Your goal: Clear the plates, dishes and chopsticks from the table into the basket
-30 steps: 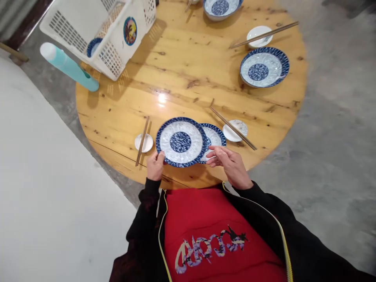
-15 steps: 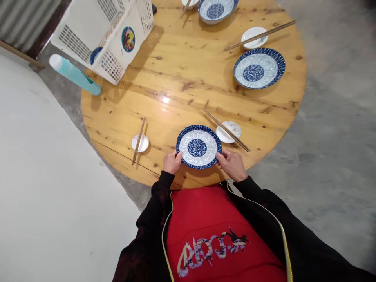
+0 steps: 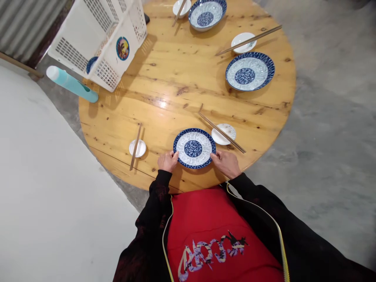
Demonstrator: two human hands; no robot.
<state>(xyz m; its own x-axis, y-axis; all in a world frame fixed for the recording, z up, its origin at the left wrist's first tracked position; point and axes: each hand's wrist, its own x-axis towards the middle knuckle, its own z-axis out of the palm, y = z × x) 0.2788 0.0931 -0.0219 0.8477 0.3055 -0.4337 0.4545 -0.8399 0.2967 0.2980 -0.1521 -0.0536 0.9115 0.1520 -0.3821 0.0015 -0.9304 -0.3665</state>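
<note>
A blue-and-white patterned plate (image 3: pixel 194 149) is at the near edge of the round wooden table. My left hand (image 3: pixel 168 160) grips its left rim, thumb on top, and my right hand (image 3: pixel 226 162) pinches the right rim the same way. The undersides of the fingers are hidden. Just beyond my right hand a small white bowl (image 3: pixel 223 134) has wooden chopsticks (image 3: pixel 222 132) lying across it. To the left of my left hand, another small white bowl (image 3: pixel 141 148) carries its own chopsticks (image 3: pixel 135 147).
On the round table (image 3: pixel 141 90), a blue-rimmed plate (image 3: pixel 261 72) sits by a white bowl (image 3: pixel 243 39) with chopsticks at the right. Another blue-rimmed plate (image 3: pixel 216 9) lies at the back. A white plastic basket (image 3: pixel 110 66) and a turquoise bottle-like object (image 3: pixel 72 83) stand at left.
My view has shifted slightly, moving the table's things leftward and a little down in the picture. Both hands keep hold of the plate, which appears slightly closer to flat on the table.
</note>
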